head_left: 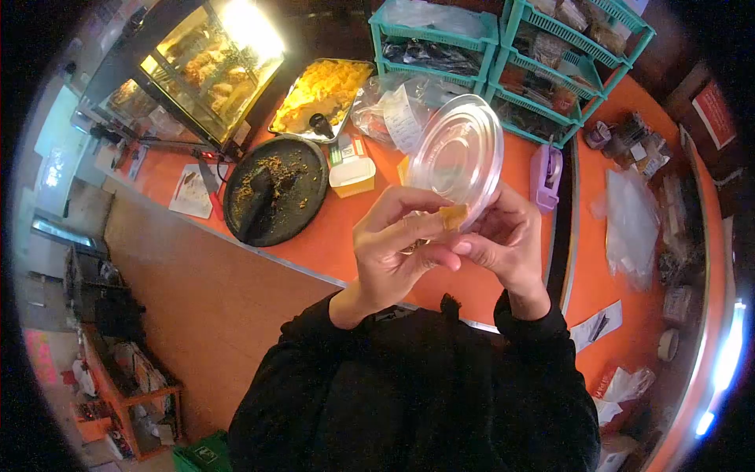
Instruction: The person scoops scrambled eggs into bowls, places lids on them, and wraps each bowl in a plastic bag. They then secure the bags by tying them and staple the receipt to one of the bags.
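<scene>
A clear round plastic lid is held up in front of me, tilted on edge, with concentric ridges catching the light. My right hand grips its lower right rim, the thumb pointing inward. At its lower left edge, my left hand is closed, fingers curled and thumb near the right thumb. A small brownish-orange piece shows by the left fingertips; what it is I cannot make out. Whether anything lies beneath the lid is hidden by my hands.
Behind the hands is an orange counter with a black round pan of crumbs, a tray of yellow chips, a lit food warmer, a small box, a purple tape dispenser and teal stacked baskets.
</scene>
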The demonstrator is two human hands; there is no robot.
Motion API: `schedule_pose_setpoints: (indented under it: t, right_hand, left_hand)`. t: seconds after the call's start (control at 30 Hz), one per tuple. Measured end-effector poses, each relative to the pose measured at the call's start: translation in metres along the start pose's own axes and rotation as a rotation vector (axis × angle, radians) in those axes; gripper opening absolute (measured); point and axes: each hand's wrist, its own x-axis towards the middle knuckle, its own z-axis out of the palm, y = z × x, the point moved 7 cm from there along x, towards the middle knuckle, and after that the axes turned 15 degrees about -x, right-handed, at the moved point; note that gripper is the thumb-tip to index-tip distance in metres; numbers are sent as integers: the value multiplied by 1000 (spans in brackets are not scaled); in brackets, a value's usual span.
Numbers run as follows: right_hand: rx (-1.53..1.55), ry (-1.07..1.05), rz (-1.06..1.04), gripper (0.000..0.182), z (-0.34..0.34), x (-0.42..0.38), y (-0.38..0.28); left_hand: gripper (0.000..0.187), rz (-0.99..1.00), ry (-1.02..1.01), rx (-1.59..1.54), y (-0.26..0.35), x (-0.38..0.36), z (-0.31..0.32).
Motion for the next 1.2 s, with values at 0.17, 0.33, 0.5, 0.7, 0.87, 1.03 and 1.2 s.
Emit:
schedule_pose_setpoints:
  t: [0.17,0.33,0.5,0.7,0.87,1.03,1.2]
  right_hand:
    - [81,-15,-48,30,-1,-5,0]
    - [113,0,-98,30,-5,-10,2]
    - [126,53,-71,24,-8,-12,3]
    - [-202,158,60,21,-20,-15,17]
    - [-247,188,40,21,-19,-10,30]
    - [-409,127,53,23,-14,-5,30]
    - [-442,136,62,25,-24,-1,46]
  left_hand:
    - [40,17,-12,-51,1,-1,3]
    - [42,-1,-18,-75,-3,-4,7]
    - [32,-36,36,-69,-6,-6,7]
    - [14,-82,134,76,-15,-8,6]
    - [22,-436,318,-368,-44,-13,-1]
    - [22,-442,300,-448,-58,-16,-1]
    - [13,-324,228,-284,-60,-18,-3]
